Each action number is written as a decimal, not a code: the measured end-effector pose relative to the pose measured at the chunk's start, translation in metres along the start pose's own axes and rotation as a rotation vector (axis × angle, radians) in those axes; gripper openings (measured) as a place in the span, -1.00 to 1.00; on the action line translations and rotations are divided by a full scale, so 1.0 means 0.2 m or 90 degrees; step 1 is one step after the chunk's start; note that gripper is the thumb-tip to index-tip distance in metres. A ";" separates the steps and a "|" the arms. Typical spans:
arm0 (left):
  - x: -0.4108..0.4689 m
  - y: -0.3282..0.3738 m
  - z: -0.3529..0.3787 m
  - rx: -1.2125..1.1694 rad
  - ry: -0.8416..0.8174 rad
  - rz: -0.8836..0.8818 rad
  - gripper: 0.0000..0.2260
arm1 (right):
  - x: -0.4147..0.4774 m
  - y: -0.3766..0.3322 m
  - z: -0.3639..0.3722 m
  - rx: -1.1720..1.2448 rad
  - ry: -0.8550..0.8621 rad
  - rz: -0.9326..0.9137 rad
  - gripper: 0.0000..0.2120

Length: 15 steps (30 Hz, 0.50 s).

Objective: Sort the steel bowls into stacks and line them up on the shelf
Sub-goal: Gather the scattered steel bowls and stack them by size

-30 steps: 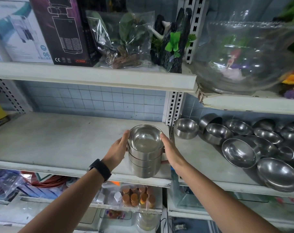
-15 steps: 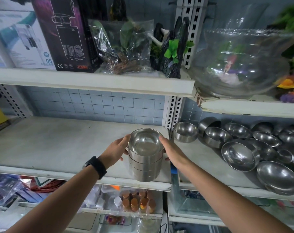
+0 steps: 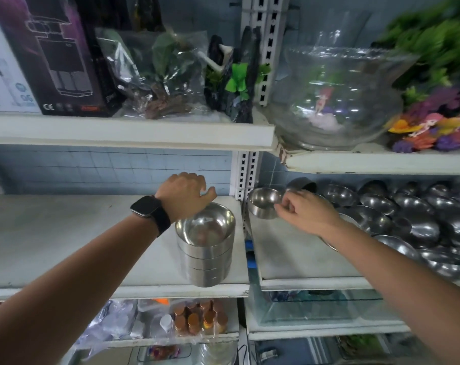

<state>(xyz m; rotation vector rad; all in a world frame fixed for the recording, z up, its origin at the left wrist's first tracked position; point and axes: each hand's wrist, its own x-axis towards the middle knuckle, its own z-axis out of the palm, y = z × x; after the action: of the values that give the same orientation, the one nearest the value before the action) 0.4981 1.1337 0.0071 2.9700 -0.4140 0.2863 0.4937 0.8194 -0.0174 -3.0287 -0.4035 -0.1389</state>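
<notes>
A stack of small steel bowls (image 3: 205, 248) stands near the front right corner of the left white shelf (image 3: 65, 238). My left hand (image 3: 185, 194), with a black watch on the wrist, hovers over the stack's far rim with loosely curled fingers and holds nothing. On the right shelf (image 3: 297, 256), my right hand (image 3: 305, 213) pinches the near rim of a single small steel bowl (image 3: 264, 202). A heap of several larger loose steel bowls (image 3: 408, 222) fills the right part of that shelf.
A perforated white upright (image 3: 243, 177) separates the two shelves. Above sit boxes (image 3: 47, 54), bagged aquarium plants (image 3: 157, 75) and a glass fishbowl (image 3: 336, 96). Lower shelves hold packets, small brown-capped bottles (image 3: 199, 320) and a glass tank (image 3: 310, 306).
Both hands let go of the stack, which now stands on the left shelf. My right hand moved right and took hold of the single small bowl; my left hand rose above the stack.
</notes>
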 end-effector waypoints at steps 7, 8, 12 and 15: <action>0.13 0.44 0.11 0.000 -0.029 0.100 -0.48 | -0.31 0.41 -0.03 -0.088 0.007 0.060 -0.51; 0.15 0.51 0.14 -0.012 -0.042 0.101 -0.50 | -0.36 0.48 -0.03 -0.081 0.004 0.074 -0.47; 0.19 0.84 0.23 -0.017 -0.048 0.087 -0.64 | -0.52 0.77 -0.05 -0.097 -0.005 0.099 -0.48; 0.21 1.06 0.34 -0.030 -0.034 0.113 -0.53 | -0.62 0.97 -0.05 -0.105 -0.015 0.121 -0.48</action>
<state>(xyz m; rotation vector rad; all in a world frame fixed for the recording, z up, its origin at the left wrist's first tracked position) 0.4894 0.9099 -0.0281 2.9049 -0.6819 0.2109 0.4249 0.6001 -0.0345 -3.2118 -0.1088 -0.1292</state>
